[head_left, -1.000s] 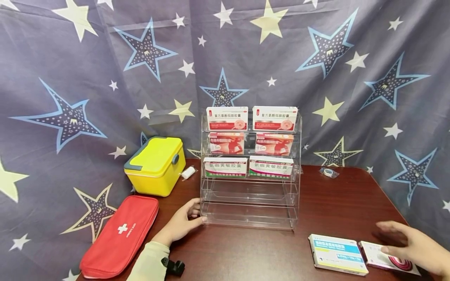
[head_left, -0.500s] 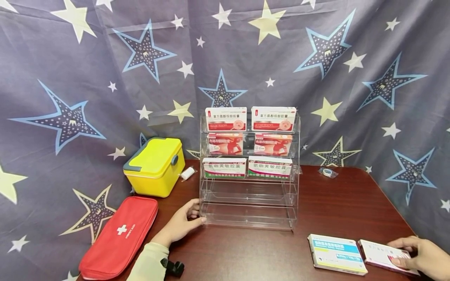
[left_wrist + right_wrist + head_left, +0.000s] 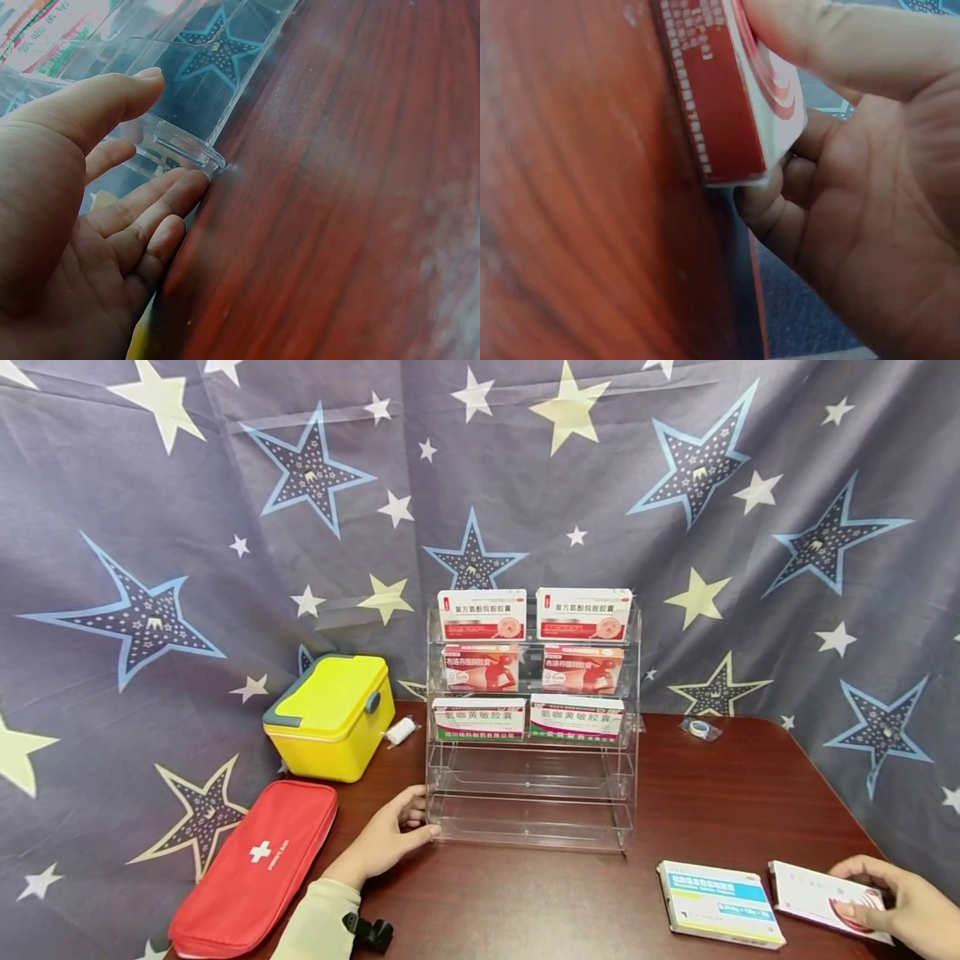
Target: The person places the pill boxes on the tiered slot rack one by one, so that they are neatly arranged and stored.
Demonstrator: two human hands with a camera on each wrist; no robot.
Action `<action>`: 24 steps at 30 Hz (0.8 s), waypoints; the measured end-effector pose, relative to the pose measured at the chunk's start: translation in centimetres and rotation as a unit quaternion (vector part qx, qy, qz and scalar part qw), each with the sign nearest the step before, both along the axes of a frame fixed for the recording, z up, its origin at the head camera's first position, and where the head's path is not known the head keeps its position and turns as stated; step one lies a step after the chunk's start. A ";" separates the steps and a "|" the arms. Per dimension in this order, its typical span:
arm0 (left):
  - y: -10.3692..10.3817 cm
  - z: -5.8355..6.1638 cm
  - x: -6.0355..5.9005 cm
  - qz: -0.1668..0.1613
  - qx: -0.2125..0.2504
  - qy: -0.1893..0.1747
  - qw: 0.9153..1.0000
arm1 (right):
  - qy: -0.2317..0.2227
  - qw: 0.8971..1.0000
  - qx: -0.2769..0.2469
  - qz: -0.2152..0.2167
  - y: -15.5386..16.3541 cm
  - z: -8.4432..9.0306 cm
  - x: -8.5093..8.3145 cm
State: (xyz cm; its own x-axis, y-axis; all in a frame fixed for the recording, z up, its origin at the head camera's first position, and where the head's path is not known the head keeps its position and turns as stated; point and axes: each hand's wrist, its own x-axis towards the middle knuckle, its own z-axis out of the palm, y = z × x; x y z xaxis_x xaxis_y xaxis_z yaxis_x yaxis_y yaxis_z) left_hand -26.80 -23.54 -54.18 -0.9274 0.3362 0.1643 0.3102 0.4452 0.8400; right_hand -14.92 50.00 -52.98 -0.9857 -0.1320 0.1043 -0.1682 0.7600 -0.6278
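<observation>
My right hand (image 3: 903,893) pinches a white-and-red medicine box (image 3: 813,893) at its right end. The thumb lies across its top face, and the fingers are bent at the far side and underneath. In the right wrist view, the box's dark red edge (image 3: 718,97) shows close over the table. Beside it lies a blue, white and yellow medicine box (image 3: 720,903). My left hand (image 3: 390,833) rests at the lower left side of a clear tiered display rack (image 3: 528,818). In the left wrist view, its relaxed fingertips touch the rack's bottom corner, with the thumb (image 3: 120,97) spread apart.
The rack's three upper tiers bear medicine boxes in pairs, such as a green-and-white box (image 3: 480,720). At left are a red first-aid pouch (image 3: 258,864), a yellow case (image 3: 330,718) and a small white wrapped roll (image 3: 401,730). A bagged tape roll (image 3: 701,728) lies back right.
My right hand has come down onto the white-and-red box, taken hold of its right end and shifted it slightly. My left hand has stayed at the rack.
</observation>
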 end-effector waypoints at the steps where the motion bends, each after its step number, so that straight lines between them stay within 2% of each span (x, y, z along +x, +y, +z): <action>1: 0.0 0.0 0.0 0.000 0.000 0.000 1.000 | 0.003 1.000 0.004 -0.008 0.0 0.0 0.0; 4: 0.0 0.1 0.0 -0.001 -0.001 -0.001 1.000 | 0.017 0.999 -0.005 -0.027 -0.1 -0.1 0.1; 9: 0.0 0.2 0.0 0.002 -0.003 0.000 1.000 | 0.055 0.994 -0.084 -0.048 -0.6 0.2 0.3; 13: 0.0 0.2 0.1 0.004 -0.003 0.001 1.000 | 0.101 0.985 -0.132 -0.047 -1.8 1.7 -0.2; 16: 0.0 0.1 0.0 0.003 -0.001 0.000 1.000 | 0.128 0.983 -0.122 -0.050 -3.8 4.4 -0.7; 20: 0.0 0.0 -0.1 0.000 0.000 0.000 1.000 | 0.152 0.984 -0.064 -0.072 -8.3 9.3 -1.9; 24: 0.0 -0.1 -0.2 -0.004 0.002 0.002 1.000 | 0.170 0.982 -0.071 -0.046 -13.9 13.1 -3.8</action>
